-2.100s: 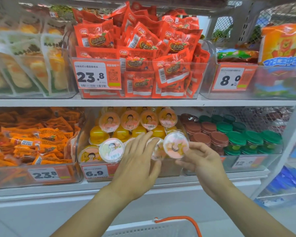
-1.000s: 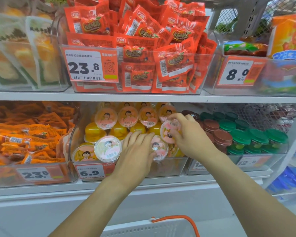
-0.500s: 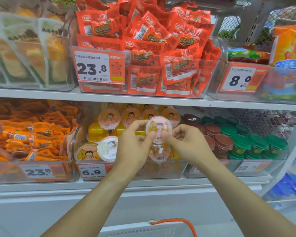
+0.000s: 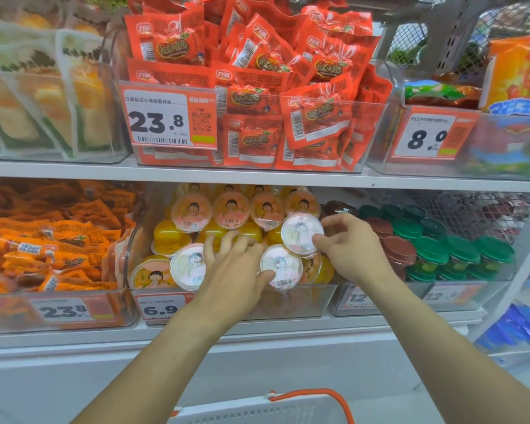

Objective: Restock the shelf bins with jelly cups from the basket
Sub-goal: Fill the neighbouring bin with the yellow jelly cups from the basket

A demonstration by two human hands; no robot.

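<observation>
A clear shelf bin [image 4: 291,301] on the lower shelf holds several jelly cups with cartoon lids. My right hand [image 4: 352,249] pinches a pale pink-lidded jelly cup [image 4: 300,234] at the bin's right side, its lid facing me. My left hand [image 4: 236,267] lies over the middle of the bin, fingers spread, with its thumb touching the rim of another pink-lidded cup [image 4: 280,266]. A third pale cup [image 4: 187,266] sits just left of that hand. The white basket [image 4: 257,411] with an orange handle shows at the bottom edge; its contents are hidden.
Right of the jelly bin stands a bin of brown-lidded [image 4: 398,249] and green-lidded cups [image 4: 462,249]. Orange snack packs [image 4: 49,240] fill the bin to the left. The upper shelf carries red packets [image 4: 257,87] behind a 23.8 price tag [image 4: 169,117].
Half a second ago both hands held one cup up in front of the bin. Now my right hand has carried it right and lower, and my left hand has dropped onto the cups.
</observation>
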